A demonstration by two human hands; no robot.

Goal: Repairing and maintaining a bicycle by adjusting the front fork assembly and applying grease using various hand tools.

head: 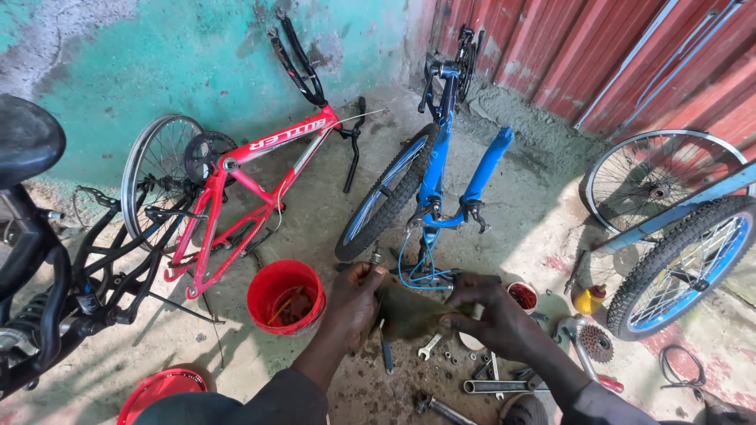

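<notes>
A: Left hand (352, 303) clamps a small metal part (376, 258), just right of the red plastic bucket (286, 297).
B: Right hand (492, 313) pinches the olive rag (409, 311); it stretches sideways between both hands.

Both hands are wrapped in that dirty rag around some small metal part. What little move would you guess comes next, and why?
Probably a twist of the left hand to rub the metal part poking above it, since the right hand pins the greasy rag taut. What the part is, I cannot tell.
</notes>
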